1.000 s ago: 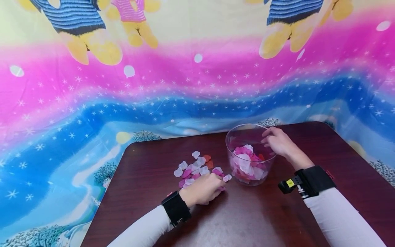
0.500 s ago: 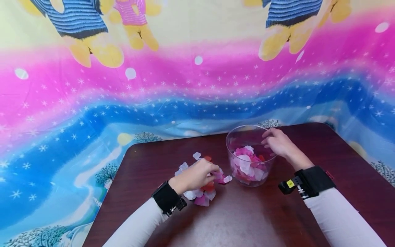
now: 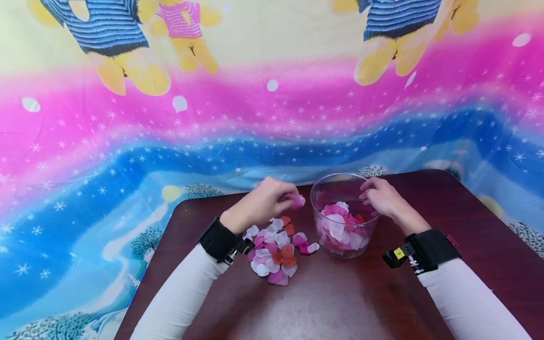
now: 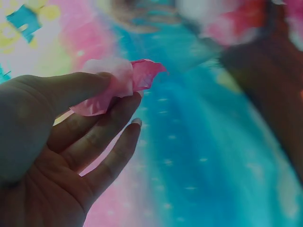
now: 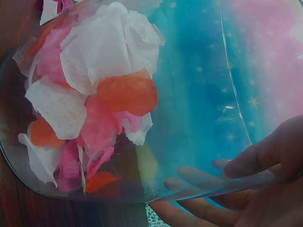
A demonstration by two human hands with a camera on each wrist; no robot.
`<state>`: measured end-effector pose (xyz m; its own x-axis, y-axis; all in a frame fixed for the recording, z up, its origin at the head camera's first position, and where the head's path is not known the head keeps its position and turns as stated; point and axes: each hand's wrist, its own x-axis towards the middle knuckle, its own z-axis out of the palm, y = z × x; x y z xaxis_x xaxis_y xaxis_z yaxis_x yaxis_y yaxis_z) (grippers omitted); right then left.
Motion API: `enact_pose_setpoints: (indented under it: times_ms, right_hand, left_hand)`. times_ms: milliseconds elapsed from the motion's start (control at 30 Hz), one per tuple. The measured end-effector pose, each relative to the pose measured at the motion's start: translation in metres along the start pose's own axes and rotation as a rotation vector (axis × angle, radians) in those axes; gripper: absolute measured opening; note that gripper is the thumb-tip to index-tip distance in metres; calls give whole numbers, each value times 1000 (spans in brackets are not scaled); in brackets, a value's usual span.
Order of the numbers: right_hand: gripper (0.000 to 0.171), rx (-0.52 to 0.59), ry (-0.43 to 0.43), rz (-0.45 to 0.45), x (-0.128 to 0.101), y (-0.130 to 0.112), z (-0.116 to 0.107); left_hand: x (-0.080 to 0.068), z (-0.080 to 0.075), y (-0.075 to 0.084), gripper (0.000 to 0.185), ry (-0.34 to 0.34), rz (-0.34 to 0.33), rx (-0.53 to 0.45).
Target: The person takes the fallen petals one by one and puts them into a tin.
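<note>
Left hand (image 3: 260, 204) now raised from pile, pink petals (image 4: 124, 84) in fingertip grip beside bowl (image 3: 323, 189).

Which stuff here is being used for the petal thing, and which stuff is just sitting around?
Being used:
left hand, pinching pink petals
right hand, holding the clear bowl by its rim
petals in the bowl
petal pile

Just there:
dark table
colourful cloth backdrop
</note>
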<state>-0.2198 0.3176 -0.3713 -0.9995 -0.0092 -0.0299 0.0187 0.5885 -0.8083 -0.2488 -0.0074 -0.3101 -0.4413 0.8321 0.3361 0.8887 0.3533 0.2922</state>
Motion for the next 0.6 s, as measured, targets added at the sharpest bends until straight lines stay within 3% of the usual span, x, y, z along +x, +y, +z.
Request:
enact_pose_setpoints:
  times_ms: [100,200,367,600]
  right_hand:
    - [42,1,-4,3,0,0,0]
    - [42,6,-5,9,-1,3,0]
    - [41,1,5,13,-1,5,1]
    - [40,-4,21,17,0,2,1]
  left_hand:
    - [18,-11,7,8,37,26,-8]
    - [37,-12,16,11,20,34,-8]
    - [63,0,23,13,-51,28,-41]
    - [79,17,20,14,-77,27,-74]
